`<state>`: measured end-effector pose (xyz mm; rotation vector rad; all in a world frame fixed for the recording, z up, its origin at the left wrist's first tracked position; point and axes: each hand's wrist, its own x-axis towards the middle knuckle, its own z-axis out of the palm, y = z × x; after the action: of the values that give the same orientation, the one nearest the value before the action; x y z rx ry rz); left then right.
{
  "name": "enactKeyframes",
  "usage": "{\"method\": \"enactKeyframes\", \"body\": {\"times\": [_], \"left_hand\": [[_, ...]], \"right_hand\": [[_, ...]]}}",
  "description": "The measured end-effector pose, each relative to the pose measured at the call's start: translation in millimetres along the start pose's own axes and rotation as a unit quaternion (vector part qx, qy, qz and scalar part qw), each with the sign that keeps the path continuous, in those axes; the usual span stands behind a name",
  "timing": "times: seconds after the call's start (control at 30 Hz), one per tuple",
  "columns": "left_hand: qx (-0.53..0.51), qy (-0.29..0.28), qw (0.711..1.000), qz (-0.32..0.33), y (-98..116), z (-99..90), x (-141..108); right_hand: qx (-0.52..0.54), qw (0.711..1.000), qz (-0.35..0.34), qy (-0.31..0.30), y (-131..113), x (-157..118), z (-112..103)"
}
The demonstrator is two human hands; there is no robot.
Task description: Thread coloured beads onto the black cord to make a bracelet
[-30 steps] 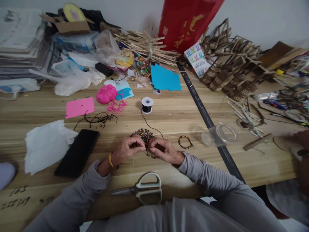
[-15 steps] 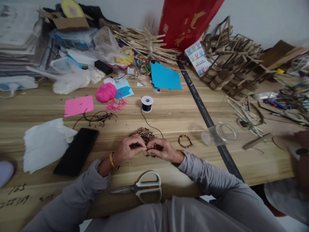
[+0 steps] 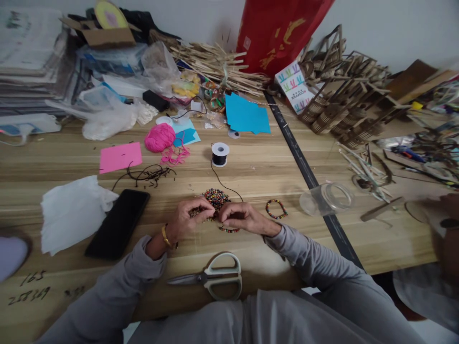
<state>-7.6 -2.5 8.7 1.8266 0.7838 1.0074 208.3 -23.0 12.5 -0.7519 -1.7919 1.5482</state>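
Note:
My left hand [image 3: 191, 217], with a gold bracelet at its wrist, is pinched at the left edge of a pile of small multicoloured beads [image 3: 216, 196]. What lies between its fingertips is too small to make out. Just to the right, my right hand [image 3: 244, 217] pinches the black cord [image 3: 229, 188], which runs from a white spool [image 3: 220, 154] to behind this hand. A short row of strung beads [image 3: 229, 230] shows under its fingers. A finished-looking beaded bracelet [image 3: 276, 209] lies right of my right hand. White-handled scissors [image 3: 222, 276] rest near the table's front edge.
Left of my hands lie a black phone [image 3: 117, 224], white tissue [image 3: 71, 212] and black cord scraps [image 3: 150, 175]. Pink yarn [image 3: 159, 137] and blue paper [image 3: 247, 114] sit behind. A clear plastic container [image 3: 326, 199] lies to the right. A person's arm shows at the far right.
My fingertips, which met before, are now slightly apart. More of the bead pile and the strung beads shows between and below them. The whole view has shifted slightly.

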Motion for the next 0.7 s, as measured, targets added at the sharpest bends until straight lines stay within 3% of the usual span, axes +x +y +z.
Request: {"method": "enactKeyframes", "body": {"times": [0.13, 0.33, 0.57, 0.63, 0.7], "left_hand": [[0.009, 0.0, 1.0, -0.025, 1.1, -6.2, 1.7], [0.005, 0.006, 1.0, -0.027, -1.5, -7.3, 1.7], [0.01, 0.001, 1.0, -0.028, -1.8, -5.4, 3.1], [0.01, 0.001, 1.0, -0.024, -1.6, -5.3, 3.8], [0.009, 0.0, 1.0, -0.023, -2.1, -5.5, 4.5]], "right_hand": [[0.062, 0.995, 0.072, -0.006, -5.7, -2.8, -3.9], [0.057, 0.993, 0.102, -0.008, -12.1, -5.5, -2.1], [0.082, 0.973, 0.16, -0.144, -16.8, -9.4, 0.2], [0.078, 0.973, 0.155, -0.153, -16.2, -8.6, -1.6], [0.042, 0.985, 0.12, -0.12, -14.1, -6.6, -5.6]]}}
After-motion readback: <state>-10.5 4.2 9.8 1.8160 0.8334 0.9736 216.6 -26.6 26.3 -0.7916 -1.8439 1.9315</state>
